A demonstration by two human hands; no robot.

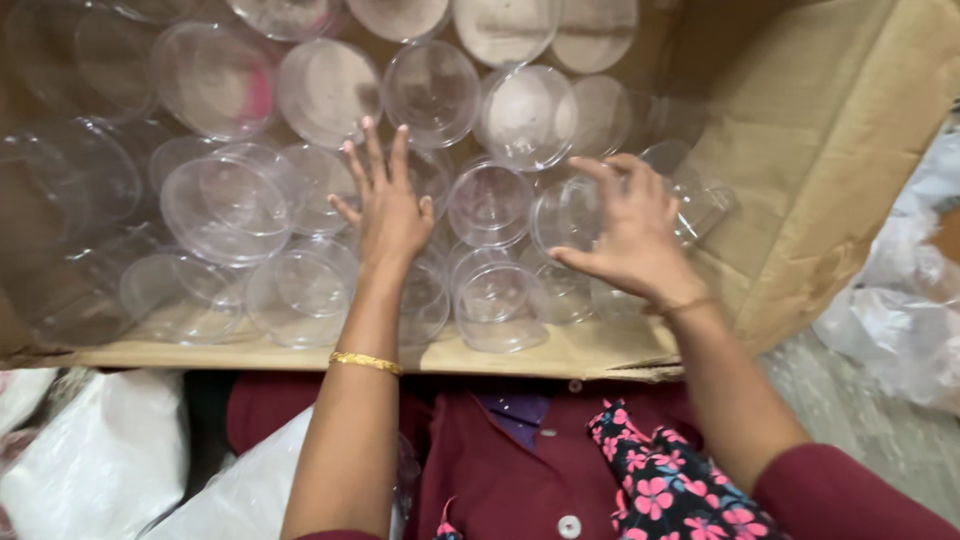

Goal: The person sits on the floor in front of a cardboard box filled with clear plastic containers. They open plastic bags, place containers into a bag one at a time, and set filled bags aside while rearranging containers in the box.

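Note:
A large cardboard box [820, 150] holds several clear plastic cups [225, 205], packed side by side with their round bases facing me. My left hand [385, 205] lies flat with fingers spread on the cups near the middle. My right hand [630, 235] reaches in further right, fingers curled over the rim of a clear cup [565, 215] near the box's right wall. One cup [497, 300] sits between my wrists at the near edge.
The box's near edge [300, 355] rests against my lap. White plastic bags [100, 460] lie at the lower left, and crumpled clear plastic [900, 310] lies on the floor at the right. A flowered cloth [660, 480] hangs over my dark red top.

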